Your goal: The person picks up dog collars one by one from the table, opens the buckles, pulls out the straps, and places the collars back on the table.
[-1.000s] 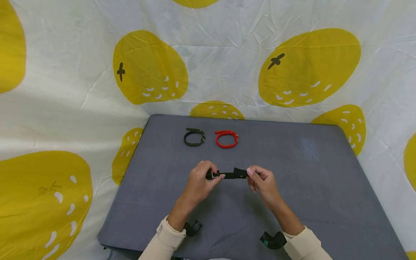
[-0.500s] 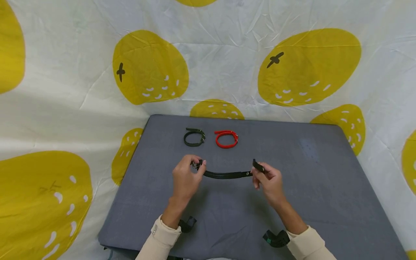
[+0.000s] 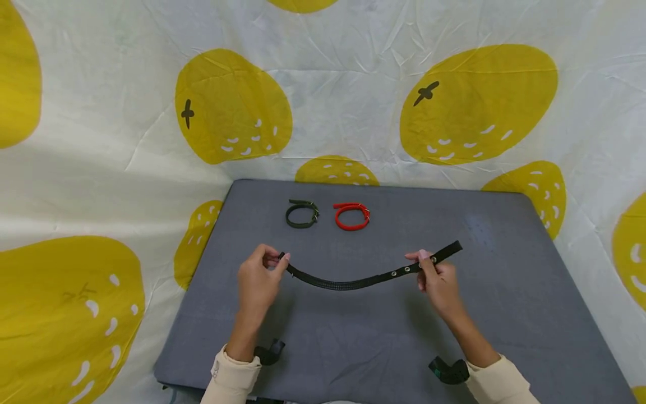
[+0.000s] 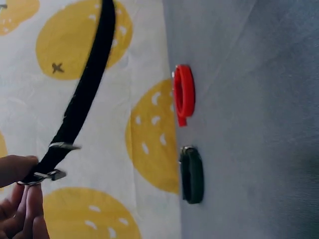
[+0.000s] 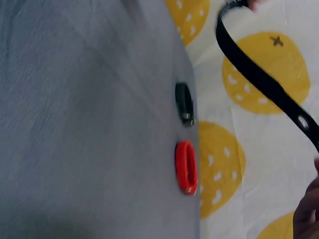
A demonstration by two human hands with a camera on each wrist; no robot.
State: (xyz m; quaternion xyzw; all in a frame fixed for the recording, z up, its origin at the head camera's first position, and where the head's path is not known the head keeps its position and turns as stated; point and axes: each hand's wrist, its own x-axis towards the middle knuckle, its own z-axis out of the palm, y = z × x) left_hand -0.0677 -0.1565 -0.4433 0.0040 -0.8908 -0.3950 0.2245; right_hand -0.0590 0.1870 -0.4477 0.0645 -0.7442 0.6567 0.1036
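Observation:
A black buckled collar (image 3: 343,285) is stretched between both hands above the table, unfastened and sagging in a shallow curve. My left hand (image 3: 258,279) pinches its buckle end; the metal buckle (image 4: 50,175) shows beside the thumb in the left wrist view. Further along, my right hand (image 3: 440,285) grips the strap near its metal-ringed holes, and the free tip (image 3: 451,249) sticks out past the fingers. Beyond the hands, a dark green collar (image 3: 301,214) and a red collar (image 3: 352,216) lie looped on the table, side by side.
The grey-covered table (image 3: 504,292) spans the space under both hands. Behind it and to its left hangs a white cloth (image 3: 343,101) printed with yellow fruit. A black wrist device (image 3: 449,370) sits by the right cuff.
The hands have moved apart, left hand leftward and right hand rightward. The black collar went from folded short to drawn out long. The green and red collars have stayed put.

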